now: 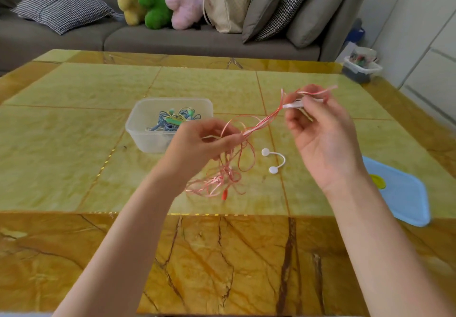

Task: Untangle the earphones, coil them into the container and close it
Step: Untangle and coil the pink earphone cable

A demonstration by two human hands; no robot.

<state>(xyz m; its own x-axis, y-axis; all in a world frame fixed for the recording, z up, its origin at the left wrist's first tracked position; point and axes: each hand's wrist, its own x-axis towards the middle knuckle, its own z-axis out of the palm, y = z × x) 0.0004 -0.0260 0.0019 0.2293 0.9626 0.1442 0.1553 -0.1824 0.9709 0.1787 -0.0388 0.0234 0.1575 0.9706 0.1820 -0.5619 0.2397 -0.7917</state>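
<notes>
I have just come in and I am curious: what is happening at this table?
A person is untangling pink earphones. The right hand pinches one end, the left hand grips the cord, and the rest hangs in loops. The clear container already holds a blue pair; its blue lid lies aside.

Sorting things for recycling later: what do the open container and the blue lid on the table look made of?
The container looks like translucent, slightly frosted plastic: the blue cables inside show through its wall. The lid looks like light blue semi-opaque plastic with a smooth matte finish. The exact polymer cannot be told.
</notes>
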